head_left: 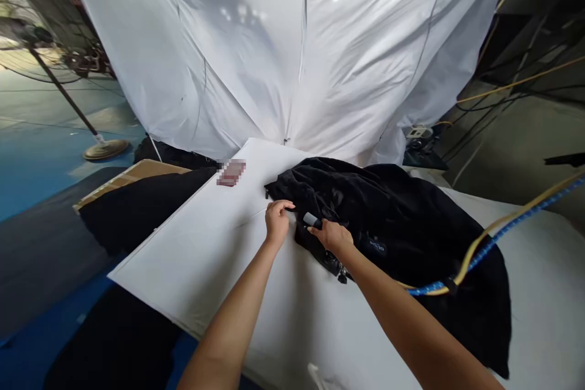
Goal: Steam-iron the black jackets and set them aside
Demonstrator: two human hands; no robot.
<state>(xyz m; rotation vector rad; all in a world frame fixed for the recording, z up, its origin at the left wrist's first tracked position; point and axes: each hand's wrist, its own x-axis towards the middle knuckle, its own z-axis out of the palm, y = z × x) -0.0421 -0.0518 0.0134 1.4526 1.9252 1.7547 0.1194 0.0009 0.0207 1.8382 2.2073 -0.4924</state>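
A black garment (425,244) with a small pale-lettered patch is spread in folds over the white table. My right hand (334,236) is closed around the handle of a steam iron (313,220), whose grey handle end sticks out past my fingers. Its dark body is hard to tell from the black cloth, and metal fittings show at its rear, below my wrist. To the left of the iron, my left hand (276,220) has thumb and forefinger pinched at the garment's left edge. The other fingers are curled, partly out of sight.
A blue-and-white hose (487,250) and a yellow cord run in from the right above the garment. On the white table (201,262) lies a blurred reddish item (231,173). White sheeting (274,55) hangs behind. Dark cloth (150,195) and a cardboard box (137,170) are left.
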